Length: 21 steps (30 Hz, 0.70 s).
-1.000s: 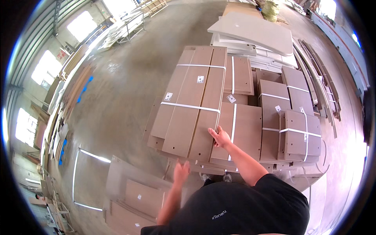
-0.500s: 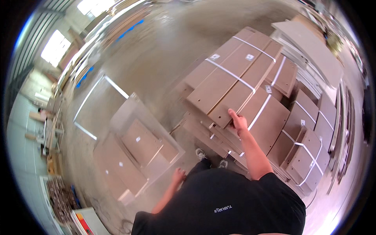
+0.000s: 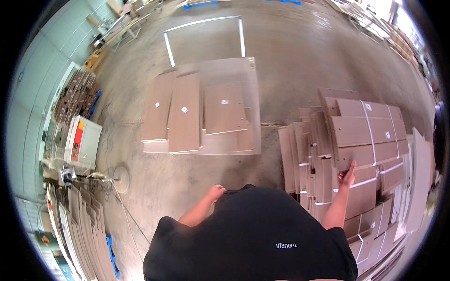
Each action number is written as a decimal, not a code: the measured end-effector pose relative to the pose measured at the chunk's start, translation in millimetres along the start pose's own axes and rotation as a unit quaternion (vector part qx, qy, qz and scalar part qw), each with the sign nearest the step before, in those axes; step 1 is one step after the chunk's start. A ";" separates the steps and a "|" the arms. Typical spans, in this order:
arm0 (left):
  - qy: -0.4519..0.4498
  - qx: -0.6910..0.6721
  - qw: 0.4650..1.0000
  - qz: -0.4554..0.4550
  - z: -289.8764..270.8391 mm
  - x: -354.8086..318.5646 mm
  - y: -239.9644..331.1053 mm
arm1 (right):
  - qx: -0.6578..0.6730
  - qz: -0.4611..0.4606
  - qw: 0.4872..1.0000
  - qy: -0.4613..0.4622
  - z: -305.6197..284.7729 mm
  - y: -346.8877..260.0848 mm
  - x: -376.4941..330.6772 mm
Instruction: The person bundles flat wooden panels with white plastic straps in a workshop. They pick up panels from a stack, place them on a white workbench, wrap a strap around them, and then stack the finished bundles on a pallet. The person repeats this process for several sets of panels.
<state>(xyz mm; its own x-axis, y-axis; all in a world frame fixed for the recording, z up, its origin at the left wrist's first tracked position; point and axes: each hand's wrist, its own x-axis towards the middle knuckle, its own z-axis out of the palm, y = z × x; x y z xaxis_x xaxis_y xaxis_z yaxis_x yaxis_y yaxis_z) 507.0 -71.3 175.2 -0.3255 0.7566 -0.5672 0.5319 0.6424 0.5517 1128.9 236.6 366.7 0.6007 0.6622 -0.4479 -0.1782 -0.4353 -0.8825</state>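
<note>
My right hand [image 3: 348, 175] lies with fingers stretched out on the near edge of a bundle of long brown boards [image 3: 365, 136] bound with white straps. That bundle tops a low pile of similar strapped bundles [image 3: 318, 168] at my right. My left hand [image 3: 215, 192] hangs loosely curled beside my black shirt, holding nothing. Ahead of me on the floor, several flat brown boards [image 3: 185, 112] lie side by side on a large pale sheet [image 3: 251, 79].
A white machine cabinet [image 3: 82, 140] stands at the left wall, with stacked brown panels [image 3: 75, 96] behind it and more leaning panels [image 3: 84, 225] at lower left. A cable [image 3: 126, 208] runs across the concrete floor from a round disc [image 3: 121, 179]. White floor lines [image 3: 206, 21] mark a bay beyond.
The view has swung left: the strapped pile slid from the centre to the right, and the floor boards came to the middle. My right hand stayed on the bundle.
</note>
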 end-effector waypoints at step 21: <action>-0.022 -0.291 0.936 -0.196 -210.0 35.1 -274.0 | -0.361 0.082 0.852 -0.371 252.9 268.9 -263.9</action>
<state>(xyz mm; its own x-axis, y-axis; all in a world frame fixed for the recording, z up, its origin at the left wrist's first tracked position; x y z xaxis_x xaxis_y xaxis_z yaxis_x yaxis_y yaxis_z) 185.7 -195.1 132.5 -0.3672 0.4520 -0.8129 -0.1408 0.8369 0.5289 725.4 99.0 211.3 -0.0912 0.6429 -0.7605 0.4736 -0.6438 -0.6010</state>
